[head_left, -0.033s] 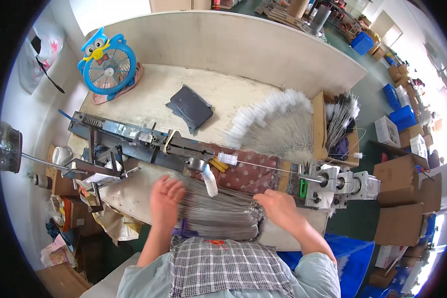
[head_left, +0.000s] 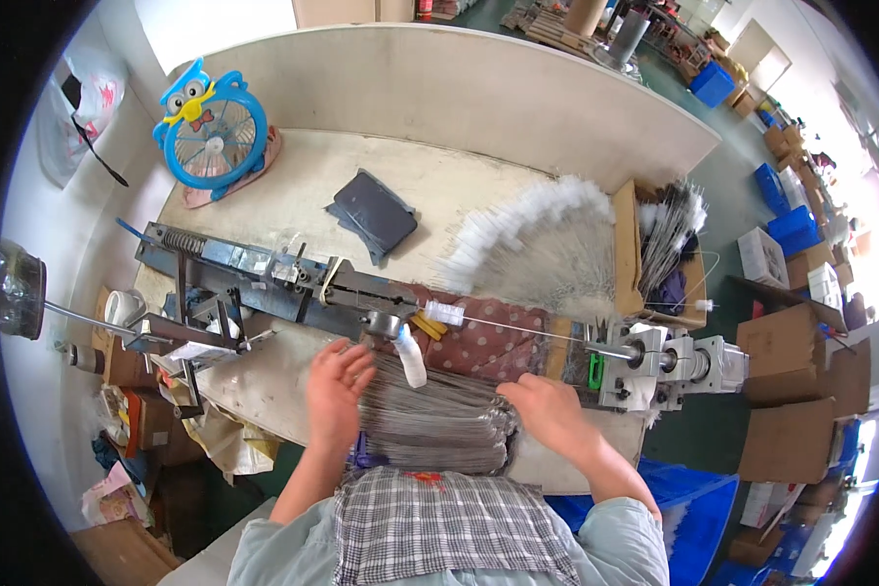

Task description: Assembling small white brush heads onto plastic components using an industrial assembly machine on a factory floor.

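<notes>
My left hand [head_left: 336, 391] is over the left part of a thick bundle of thin metal wires [head_left: 425, 425], its fingers apart with nothing seen in them. It is just below a crank handle [head_left: 411, 359] wrapped in white. My right hand [head_left: 549, 412] has thumb and fingers pressed together at the bundle's looped right end; what they pinch is too small to make out. Above both hands, a twisted wire [head_left: 508, 330] with a white bristle tuft [head_left: 445, 313] stretches from the long dark metal fixture [head_left: 254, 262] to the spindle unit [head_left: 669, 361].
A fan of white-tipped wire brushes [head_left: 532, 249] lies behind the spindle, beside a cardboard box [head_left: 628, 234] of more brushes. A dark folded pad [head_left: 378, 215] and a blue cartoon fan [head_left: 215, 142] sit farther back. Yellow-handled pliers [head_left: 429, 325] rest on polka-dot cloth [head_left: 503, 350].
My left hand has shifted slightly right and up, toward the wrapped handle. My right hand is nearly where it was, with its fingertips still at the bundle's end.
</notes>
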`<state>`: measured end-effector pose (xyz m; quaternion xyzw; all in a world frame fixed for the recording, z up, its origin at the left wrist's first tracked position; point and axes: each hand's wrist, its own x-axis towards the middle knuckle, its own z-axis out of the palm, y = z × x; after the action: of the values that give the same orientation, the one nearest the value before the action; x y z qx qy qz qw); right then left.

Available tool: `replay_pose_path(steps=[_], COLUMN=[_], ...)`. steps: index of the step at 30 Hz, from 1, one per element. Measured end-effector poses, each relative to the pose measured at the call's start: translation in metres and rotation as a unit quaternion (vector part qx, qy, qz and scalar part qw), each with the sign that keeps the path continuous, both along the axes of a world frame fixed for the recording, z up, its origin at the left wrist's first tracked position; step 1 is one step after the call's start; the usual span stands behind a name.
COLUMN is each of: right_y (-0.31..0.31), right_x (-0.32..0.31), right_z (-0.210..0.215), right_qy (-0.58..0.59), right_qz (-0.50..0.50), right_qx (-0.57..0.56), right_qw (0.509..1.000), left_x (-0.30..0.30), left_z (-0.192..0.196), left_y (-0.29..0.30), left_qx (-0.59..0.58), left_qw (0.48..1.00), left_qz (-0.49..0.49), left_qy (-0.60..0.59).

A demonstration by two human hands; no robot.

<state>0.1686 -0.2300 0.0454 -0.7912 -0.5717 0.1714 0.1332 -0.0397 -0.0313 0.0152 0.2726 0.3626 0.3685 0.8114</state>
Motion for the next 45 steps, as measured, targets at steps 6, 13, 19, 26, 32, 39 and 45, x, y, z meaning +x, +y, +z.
replay_pose_path(steps=[6, 13, 19, 26, 32, 39, 45], right_y=[-0.002, 0.009, -0.011, -0.008, 0.017, 0.008, 0.052], right_x=[-0.008, -0.008, 0.034, 0.068, 0.065, 0.085, 0.058], right_z=[0.003, 0.018, 0.090, 0.105, 0.079, 0.045, 0.075], right_qy=[-0.010, -0.028, -0.122, -0.016, 0.021, -0.006, 0.002], right_qz=[0.013, 0.024, -0.032, -0.235, -0.187, -0.120, 0.023], right_qx=[0.016, -0.053, 0.035, 0.138, 0.190, 0.188, 0.259], right_qw=[1.000, 0.998, 0.991, 0.962, 0.964, 0.975, 0.966], left_x=[0.063, 0.055, 0.008, 0.035, 0.133, 0.188, 0.205], left_z=[0.010, 0.112, 0.079, 0.035, 0.044, -0.004, -0.010], left_y=[-0.037, -0.009, 0.008, -0.020, -0.051, -0.036, -0.014], left_qx=[0.091, -0.310, -0.115, 0.131, 0.704, 0.809, 0.828], left_qw=[0.980, 0.912, 0.970, 0.920, 0.649, 0.395, 0.431], left_qz=[-0.076, -0.250, -0.178, -0.367, -0.225, -0.237, -0.156], left_qy=[0.160, -0.095, -0.123, 0.029, 0.182, 0.366, 0.322])
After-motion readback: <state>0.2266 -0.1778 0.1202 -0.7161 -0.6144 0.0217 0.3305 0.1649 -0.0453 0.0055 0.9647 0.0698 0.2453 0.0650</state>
